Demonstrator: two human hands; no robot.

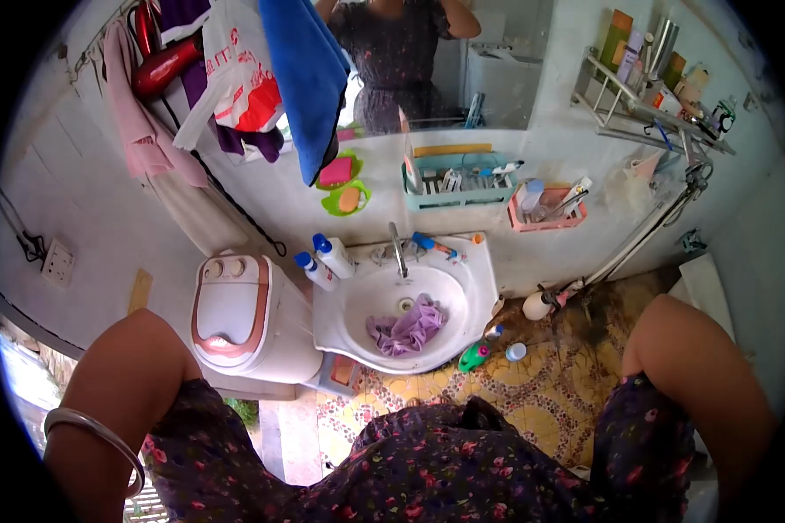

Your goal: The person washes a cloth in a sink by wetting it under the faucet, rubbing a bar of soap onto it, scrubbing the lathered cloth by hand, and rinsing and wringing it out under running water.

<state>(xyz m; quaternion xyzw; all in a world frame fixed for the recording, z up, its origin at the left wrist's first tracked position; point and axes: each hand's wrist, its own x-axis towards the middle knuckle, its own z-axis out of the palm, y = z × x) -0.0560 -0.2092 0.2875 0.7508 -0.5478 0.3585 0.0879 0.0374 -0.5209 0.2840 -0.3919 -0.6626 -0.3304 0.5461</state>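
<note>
Head view, and 2 bent arms flank the frame, a silver bangle (pixel 96 444) shining on the left one, while the left hand and the right hand are both out of sight! Wide, narrow, gripping something? I can't tell for either. Even the mirror (pixel 516 91) shows raised arms with their ends cut off by the top edge.

Forward of the body, between the left hand's side and the right hand's side, lies the purple cloth (pixel 412 328), bunched in the washbasin (pixel 488 296) beside the drain (pixel 406 305). The tap (pixel 397 248) reaches over the bowl, no stream visible.

Over on the left hand's side, the washing machine (pixel 233 305) has its lid down; 2 white bottles (pixel 333 260) stand near it. Toward the right hand's side, a green bottle (pixel 475 356) is down by the basin.

Progress? The cloth is in the bowl, crumpled, neither spread nor hung; I'd judge the work on it unfinished.
</note>
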